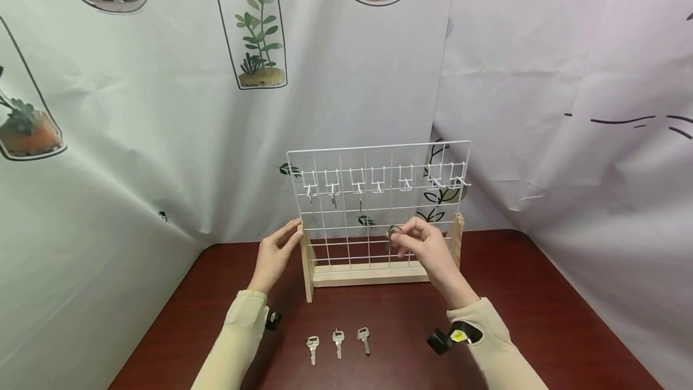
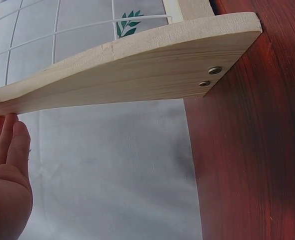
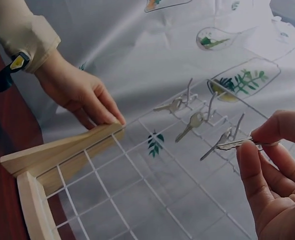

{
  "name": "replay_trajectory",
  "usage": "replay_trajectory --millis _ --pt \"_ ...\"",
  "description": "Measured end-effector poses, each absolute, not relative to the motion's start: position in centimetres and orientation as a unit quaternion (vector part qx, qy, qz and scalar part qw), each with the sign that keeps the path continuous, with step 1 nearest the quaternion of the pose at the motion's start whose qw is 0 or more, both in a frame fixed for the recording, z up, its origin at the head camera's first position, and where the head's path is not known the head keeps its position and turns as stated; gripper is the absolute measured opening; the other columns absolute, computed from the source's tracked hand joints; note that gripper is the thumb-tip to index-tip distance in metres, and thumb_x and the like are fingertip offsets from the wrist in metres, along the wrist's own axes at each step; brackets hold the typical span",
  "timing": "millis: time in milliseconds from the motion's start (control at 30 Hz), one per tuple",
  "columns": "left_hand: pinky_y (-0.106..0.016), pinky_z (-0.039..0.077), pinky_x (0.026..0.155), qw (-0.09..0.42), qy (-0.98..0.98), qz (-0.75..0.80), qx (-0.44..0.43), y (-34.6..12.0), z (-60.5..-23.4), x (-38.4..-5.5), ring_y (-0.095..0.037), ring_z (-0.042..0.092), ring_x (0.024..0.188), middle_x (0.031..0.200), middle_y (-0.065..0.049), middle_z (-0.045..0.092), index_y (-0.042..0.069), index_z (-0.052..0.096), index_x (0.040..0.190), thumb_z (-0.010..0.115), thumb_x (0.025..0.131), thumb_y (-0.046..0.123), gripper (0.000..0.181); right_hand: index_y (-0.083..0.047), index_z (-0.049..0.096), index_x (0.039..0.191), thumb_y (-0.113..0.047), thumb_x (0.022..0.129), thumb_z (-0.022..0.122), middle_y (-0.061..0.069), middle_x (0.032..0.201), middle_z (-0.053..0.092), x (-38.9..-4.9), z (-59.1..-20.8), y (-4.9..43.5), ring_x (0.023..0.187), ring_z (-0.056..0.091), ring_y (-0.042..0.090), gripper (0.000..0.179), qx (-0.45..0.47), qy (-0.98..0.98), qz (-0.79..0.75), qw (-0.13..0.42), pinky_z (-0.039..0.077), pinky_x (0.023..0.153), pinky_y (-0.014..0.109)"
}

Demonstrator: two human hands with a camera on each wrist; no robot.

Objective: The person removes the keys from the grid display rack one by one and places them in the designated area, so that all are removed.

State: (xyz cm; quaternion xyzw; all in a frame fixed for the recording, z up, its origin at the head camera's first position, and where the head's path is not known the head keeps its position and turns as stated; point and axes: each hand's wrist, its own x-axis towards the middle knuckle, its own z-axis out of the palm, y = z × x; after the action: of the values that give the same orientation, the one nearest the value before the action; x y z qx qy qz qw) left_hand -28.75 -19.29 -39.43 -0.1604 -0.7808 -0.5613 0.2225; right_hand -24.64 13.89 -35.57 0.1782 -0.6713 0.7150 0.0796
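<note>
A white wire grid rack (image 1: 379, 209) on a wooden stand is upright on the table. My left hand (image 1: 276, 254) holds the top of the stand's left wooden side post (image 2: 122, 70), fingers against its outer face in the left wrist view. Before the grid, my right hand (image 1: 428, 248) pinches a small metal key (image 3: 235, 144) between thumb and forefinger, below the row of hooks. Three keys hang on hooks at the left, one of them a silver key (image 3: 192, 124). Nearer on the table lie three more keys, including a middle key (image 1: 338, 342).
Several white hooks, such as the right one (image 1: 435, 182), line the upper grid. A dark red table (image 1: 400, 330) lies under the rack. Behind it hangs a pale curtain (image 1: 357, 89) printed with plants.
</note>
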Motion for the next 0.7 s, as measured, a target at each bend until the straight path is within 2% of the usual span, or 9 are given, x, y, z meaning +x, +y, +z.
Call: replay_trajectory --millis 133,333,567,700 --pt "-0.015 0.048 0.096 0.224 -0.783 -0.558 -0.158 -19.2 -39.4 -28.6 -0.027 0.058 0.126 0.136 -0.016 0.062 -0.001 0.067 0.13 0.07 0.096 0.011 0.036 -0.005 0.057 0.087 0.001 0.089 0.07 0.004 0.088 0.075 -24.4 -36.2 14.2 0.066 0.067 0.019 0.014 0.157 -0.672 0.72 0.076 0.059 0.067 0.031" --pt "-0.014 0.048 0.096 0.226 -0.781 -0.559 -0.16 -19.2 -39.3 -28.6 -0.028 0.057 0.127 0.136 -0.017 0.061 -0.001 0.066 0.13 0.07 0.096 0.01 0.036 0.0 0.059 0.094 -0.001 0.089 0.073 -0.001 0.087 0.074 -24.1 -37.0 14.9 0.073 0.069 0.015 0.014 0.139 -0.684 0.713 0.071 0.061 0.071 0.034" --pt "-0.017 0.048 0.098 0.225 -0.782 -0.558 -0.16 -19.3 -39.4 -28.6 -0.027 0.058 0.126 0.136 -0.016 0.062 -0.001 0.067 0.13 0.07 0.096 0.011 0.036 0.008 0.062 0.108 -0.004 0.089 0.075 0.004 0.09 0.075 -24.1 -38.3 15.6 0.079 0.07 0.017 0.025 0.139 -0.692 0.706 0.064 0.061 0.071 0.032" --pt "-0.015 0.048 0.096 0.223 -0.787 -0.552 -0.16 -19.2 -39.4 -28.6 -0.027 0.059 0.125 0.137 -0.016 0.061 0.0 0.066 0.131 0.07 0.097 0.012 0.036 0.012 0.064 0.113 -0.004 0.09 0.074 0.007 0.09 0.075 -24.0 -39.4 15.9 0.078 0.071 0.015 0.031 0.135 -0.703 0.696 0.056 0.061 0.074 0.032"
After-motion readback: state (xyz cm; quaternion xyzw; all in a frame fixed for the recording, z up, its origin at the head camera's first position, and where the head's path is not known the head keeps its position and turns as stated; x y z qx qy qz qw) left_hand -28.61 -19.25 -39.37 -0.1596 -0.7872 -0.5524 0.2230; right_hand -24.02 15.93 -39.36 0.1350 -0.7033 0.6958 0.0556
